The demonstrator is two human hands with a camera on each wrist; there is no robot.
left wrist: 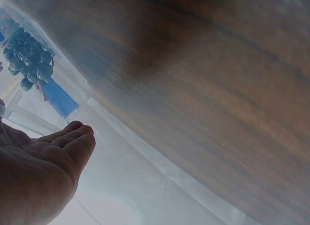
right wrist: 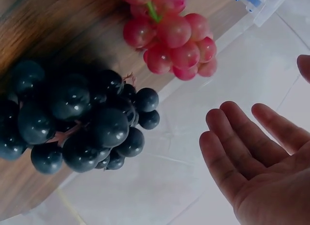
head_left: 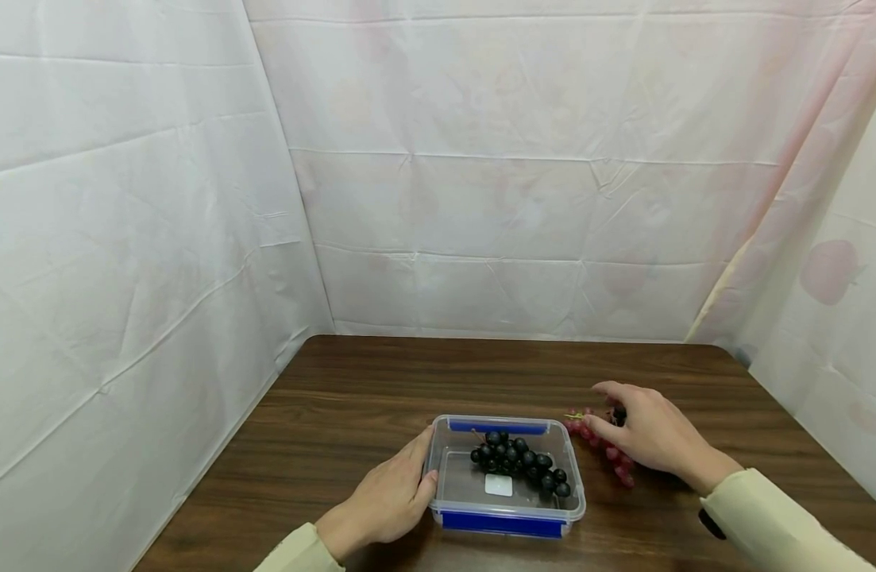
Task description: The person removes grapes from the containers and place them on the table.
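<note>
A clear plastic container [head_left: 509, 514] with blue clips sits near the front of the table, a bunch of black grapes [head_left: 519, 459] inside. My left hand [head_left: 387, 496] rests against its left wall, fingers extended along the side and thumb by the near corner. To the right of the container lies a bunch of red grapes [head_left: 615, 456]. Over that spot hovers my right hand [head_left: 655, 433], its fingers spread and holding nothing. A second black bunch [right wrist: 72, 123], mostly hidden in the head view, shows beside the red one [right wrist: 174, 36] in the right wrist view.
The dark wooden table [head_left: 380, 373] has white sheeting [head_left: 480, 206] hanging behind it and on both sides. A blue clip [left wrist: 59, 96] shows on the container in the left wrist view.
</note>
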